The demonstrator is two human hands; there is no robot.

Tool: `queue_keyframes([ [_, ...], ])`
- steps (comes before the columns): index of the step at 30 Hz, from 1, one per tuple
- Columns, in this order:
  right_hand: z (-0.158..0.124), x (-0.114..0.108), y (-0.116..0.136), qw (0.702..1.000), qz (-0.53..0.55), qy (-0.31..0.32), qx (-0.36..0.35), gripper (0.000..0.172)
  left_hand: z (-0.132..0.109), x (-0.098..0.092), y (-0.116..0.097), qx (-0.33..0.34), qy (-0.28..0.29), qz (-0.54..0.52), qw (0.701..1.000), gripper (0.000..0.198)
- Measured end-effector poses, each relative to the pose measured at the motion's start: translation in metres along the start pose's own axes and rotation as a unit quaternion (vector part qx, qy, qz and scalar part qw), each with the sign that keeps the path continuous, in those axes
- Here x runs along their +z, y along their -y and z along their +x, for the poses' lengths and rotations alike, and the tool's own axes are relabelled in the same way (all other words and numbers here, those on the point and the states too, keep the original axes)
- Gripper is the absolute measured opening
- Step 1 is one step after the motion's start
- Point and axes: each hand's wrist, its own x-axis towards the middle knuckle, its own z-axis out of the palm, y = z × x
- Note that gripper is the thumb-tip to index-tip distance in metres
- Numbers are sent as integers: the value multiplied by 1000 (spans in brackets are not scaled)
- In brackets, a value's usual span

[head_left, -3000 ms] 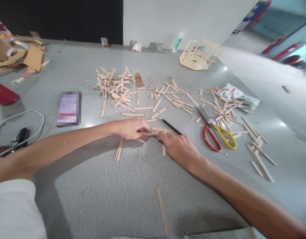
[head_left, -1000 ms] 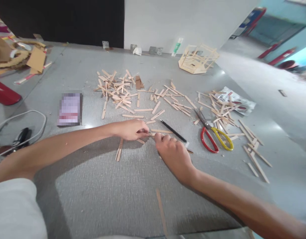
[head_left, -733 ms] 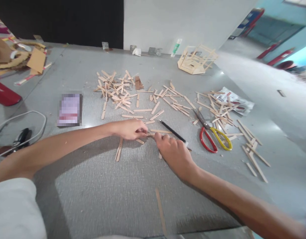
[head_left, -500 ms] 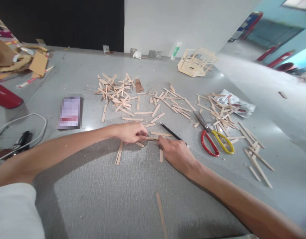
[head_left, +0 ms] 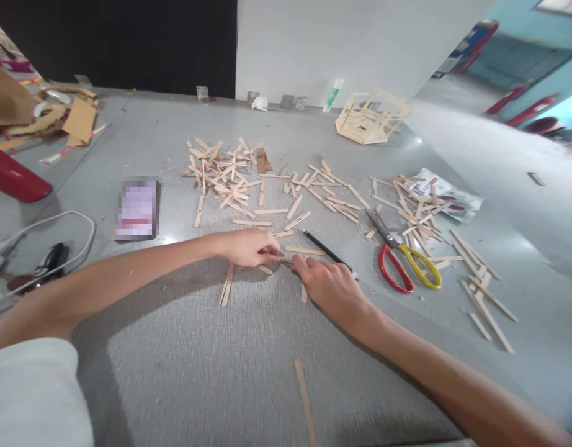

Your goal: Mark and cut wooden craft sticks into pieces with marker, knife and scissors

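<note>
Between my two hands is a short wooden stick, pinched at its left end by my left hand and at its right end by my right hand. The fingers of both hands are closed and partly hide it. Sticks lie on the grey table under and beside the hands, among them a pair below my left wrist. Just behind my right hand are a dark pencil and a flat stick. Scissors with red and yellow handles rest to the right.
A pile of sticks lies behind the hands, with more at the right near a white packet. A stick frame stands at the back. At the left are a phone, a white cable and a red object.
The whole view has shifted slightly, so things appear a little further right. Both hands keep hold of the stick, and their fingertips look slightly closer together.
</note>
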Motion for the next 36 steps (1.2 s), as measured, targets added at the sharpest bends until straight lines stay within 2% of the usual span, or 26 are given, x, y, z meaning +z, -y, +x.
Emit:
queue_keyframes([
  [17,0,-4,1,1000,-11,-7,-4,17,2,2,2,-1,-6,-7,1000,24],
  [23,-2,-9,3,999,-51,-2,-12,20,3,2,2,15,-15,12,1000,26],
  [29,-8,-6,14,991,-124,-57,0,27,2,1,-3,29,-17,21,999,27],
  [36,-10,-3,20,986,-133,-97,34,33,1,1,-1,48,-27,38,998,25],
])
